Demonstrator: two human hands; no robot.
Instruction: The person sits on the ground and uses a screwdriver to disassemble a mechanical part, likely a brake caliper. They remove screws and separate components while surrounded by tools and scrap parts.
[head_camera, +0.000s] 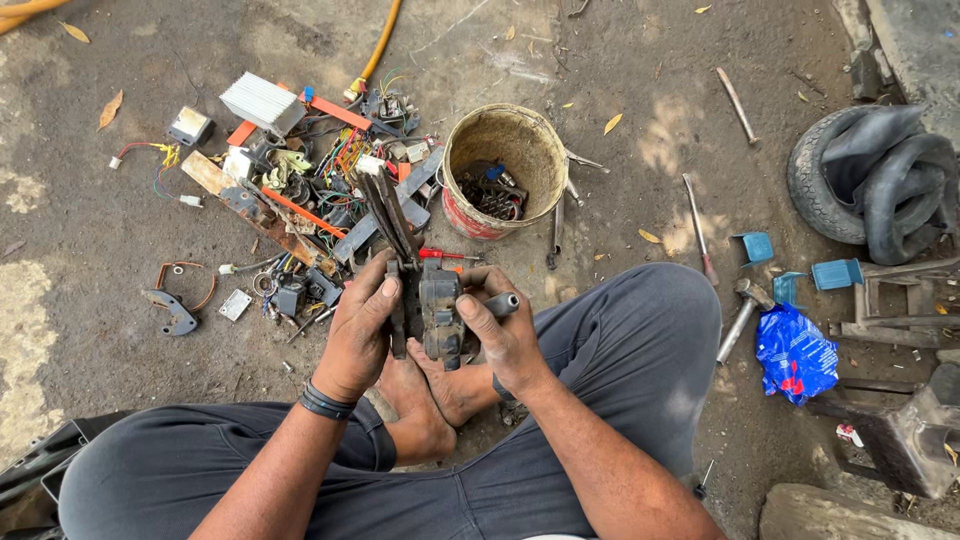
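I sit on the ground with my legs crossed, bare feet below my hands. My left hand (360, 325) grips the left side of a dark, greasy metal part (437, 310) with a long black lever sticking up from it. My right hand (500, 335) holds the right side of the same part, thumb pressed on its face and fingers around a short grey tube at its end. The part is held just above my feet.
A heap of wires, orange strips and electrical parts (310, 185) lies ahead left. A worn bucket (503, 165) with metal pieces stands ahead. A hammer (742, 312), a blue bag (795, 352), screwdrivers and a tyre (872, 185) lie to the right.
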